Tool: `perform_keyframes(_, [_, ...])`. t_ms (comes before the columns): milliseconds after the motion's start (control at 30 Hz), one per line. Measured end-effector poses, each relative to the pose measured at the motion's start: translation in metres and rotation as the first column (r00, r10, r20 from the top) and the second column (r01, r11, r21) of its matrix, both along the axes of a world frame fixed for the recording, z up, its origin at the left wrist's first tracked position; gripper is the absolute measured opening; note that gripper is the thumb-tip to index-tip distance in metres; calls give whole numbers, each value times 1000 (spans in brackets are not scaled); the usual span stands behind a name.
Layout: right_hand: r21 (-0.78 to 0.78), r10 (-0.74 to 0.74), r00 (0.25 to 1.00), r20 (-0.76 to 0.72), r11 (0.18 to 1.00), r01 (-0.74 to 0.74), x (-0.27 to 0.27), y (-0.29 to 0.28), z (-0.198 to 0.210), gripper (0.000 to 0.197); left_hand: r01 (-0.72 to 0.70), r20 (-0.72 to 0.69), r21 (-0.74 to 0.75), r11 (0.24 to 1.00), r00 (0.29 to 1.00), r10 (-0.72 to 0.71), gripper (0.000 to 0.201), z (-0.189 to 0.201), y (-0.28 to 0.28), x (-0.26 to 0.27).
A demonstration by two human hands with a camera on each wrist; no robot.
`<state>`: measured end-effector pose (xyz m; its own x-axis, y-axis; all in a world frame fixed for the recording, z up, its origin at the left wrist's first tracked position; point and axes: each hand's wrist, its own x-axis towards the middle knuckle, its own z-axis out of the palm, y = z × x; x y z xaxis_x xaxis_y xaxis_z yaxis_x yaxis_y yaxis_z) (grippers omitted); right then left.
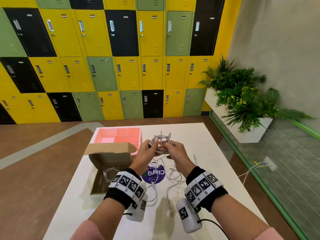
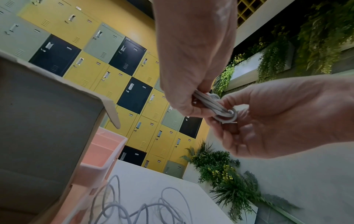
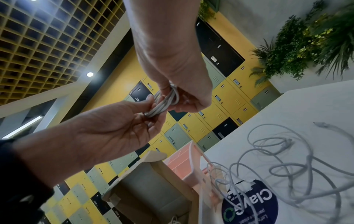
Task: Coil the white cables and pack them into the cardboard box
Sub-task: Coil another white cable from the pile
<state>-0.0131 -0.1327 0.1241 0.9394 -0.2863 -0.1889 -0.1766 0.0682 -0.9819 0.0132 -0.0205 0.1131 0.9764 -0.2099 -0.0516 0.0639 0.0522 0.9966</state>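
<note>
You have a small coil [image 1: 160,142] of white cable held up between both hands, above the far part of the tabletop [image 1: 213,163] and clear of everything on it. Your left hand [image 1: 146,150] has its fingers and thumb closed on one side of the bundle, pinning the loops together so they cannot spring apart. Your right hand [image 1: 174,150] pinches the other side, fingertips curled in where the strands cross; that looks like the spot for tucking or wrapping the tail, though the wrist views do not show a free end clearly. Two plug ends stick up from the top of the coil.

The box [image 1: 110,170] sits open just left of your hands, its lid [image 1: 109,147] standing up at the back, so the drop is short. One coiled cable [image 1: 109,174] already lies inside, against the left of the floor, which leaves room beside it.

More loose cables [image 1: 173,177] sprawl on the tabletop under and in front of your hands, partly over a round purple sticker [image 1: 153,175]. So the job looks roughly midway. A pink tray [image 1: 119,137] with dividers stands behind the box, touching or nearly touching it.

Keep both pinches firm until the tail is secured, or the loops may unwind.
</note>
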Motion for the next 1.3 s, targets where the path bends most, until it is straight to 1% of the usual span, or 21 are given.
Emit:
perform_keyframes(133, [-89, 37, 999, 12, 995, -35, -2, -4, 1, 19, 2, -20, -23, 1000, 1000, -3, 37, 1, -1, 3])
perform_keyframes(233, [-112, 94, 995, 7, 989, -93, 0, -5, -2, 24, 1, -51, -62, 998, 999, -4, 29, 2, -2, 0])
perform_keyframes(367, [-76, 189, 981, -46, 978, -192, 0, -9, 1, 26, -11, -105, -132, 991, 994, -3, 20, 3, -3, -3])
perform_keyframes(467, [-12, 294, 950, -100, 955, -297, -2, -15, 7, 27, -29, -129, -162, 986, 992, 9, 14, 4, -1, -5])
perform_keyframes(500, [13, 332, 936, -113, 943, -333, -2, -17, 9, 27, -35, -139, -173, 984, 990, 11, 15, 4, -1, -5])
perform_keyframes(567, [59, 392, 910, -139, 920, -387, -4, -21, 12, 25, -43, -160, -193, 980, 987, 12, 25, 0, 0, -2])
perform_keyframes(633, [78, 444, 881, -162, 896, -437, -5, -24, 13, 24, -47, -174, -186, 981, 985, 15, 34, -5, -1, 0])
perform_keyframes(700, [81, 490, 854, -176, 872, -483, -5, -28, 12, 24, -49, -181, -198, 979, 983, 12, 39, -7, -1, 0])
perform_keyframes(800, [77, 534, 824, -187, 845, -530, -5, -33, 11, 23, -22, -143, -181, 983, 990, -4, 48, -6, -2, -4])
perform_keyframes(900, [117, 555, 808, -197, 832, -542, -5, -34, 10, 22, 2, -130, -201, 980, 991, -29, 58, -6, -3, -7])
perform_keyframes(1033, [175, 576, 791, -207, 817, -550, -6, -34, 13, 22, 6, -141, -229, 974, 989, -40, 61, -8, -1, -6])
perform_keyframes(1133, [211, 595, 776, -211, 803, -558, -7, -33, 16, 23, -29, -169, -228, 973, 985, -11, 63, -10, -1, -5])
perform_keyframes(1233, [255, 611, 765, -202, 787, -561, -8, -32, 15, 21, -66, -211, -233, 970, 977, 16, 58, -11, -2, -4])
perform_keyframes(1300, [284, 626, 757, -188, 773, -568, -8, -34, 12, 19, -40, -208, -243, 969, 978, -12, 55, -13, -2, -3])
